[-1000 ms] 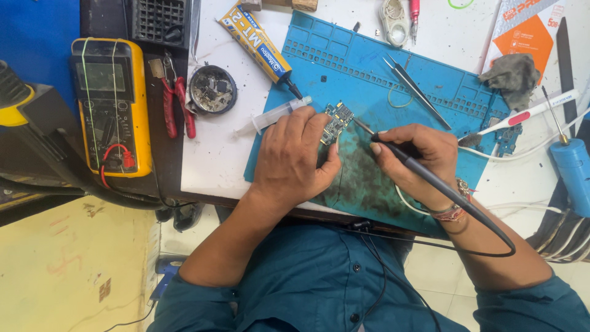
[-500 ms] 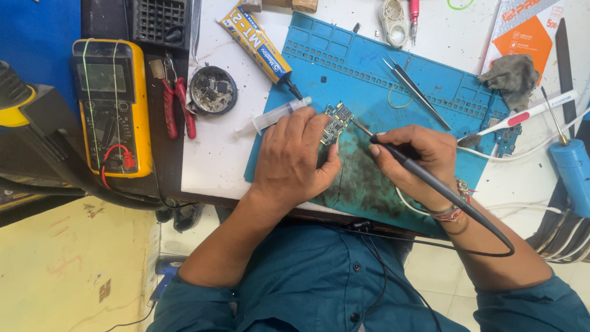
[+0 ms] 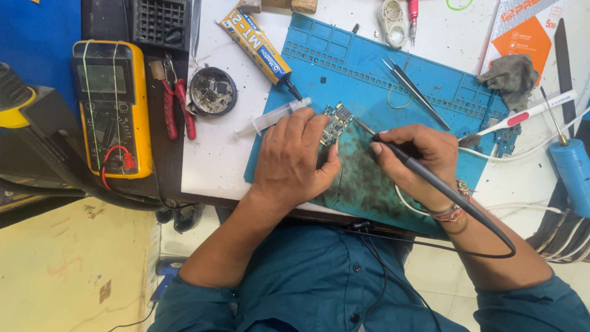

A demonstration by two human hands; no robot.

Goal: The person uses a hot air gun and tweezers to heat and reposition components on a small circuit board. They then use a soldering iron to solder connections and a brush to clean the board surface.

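A small green circuit board point(image 3: 337, 122) lies on the blue work mat point(image 3: 393, 67). My left hand point(image 3: 294, 161) presses down on it, fingers curled over its near edge. My right hand point(image 3: 413, 161) grips a black corded soldering iron point(image 3: 424, 174) like a pen. The iron's metal tip point(image 3: 361, 126) points left and sits just beside the board's right edge. Its cable loops back past my wrist.
A clear syringe point(image 3: 278, 115) and a glue tube point(image 3: 261, 44) lie left of the board. Tweezers point(image 3: 413, 90) rest on the mat. A yellow multimeter point(image 3: 112, 107), red pliers point(image 3: 178, 103) and a round parts tin point(image 3: 212, 91) stand at the left. A blue tool point(image 3: 573, 172) lies at the right.
The iron's tip has shifted slightly along the board's right side. My left hand has stayed pressed on the board.
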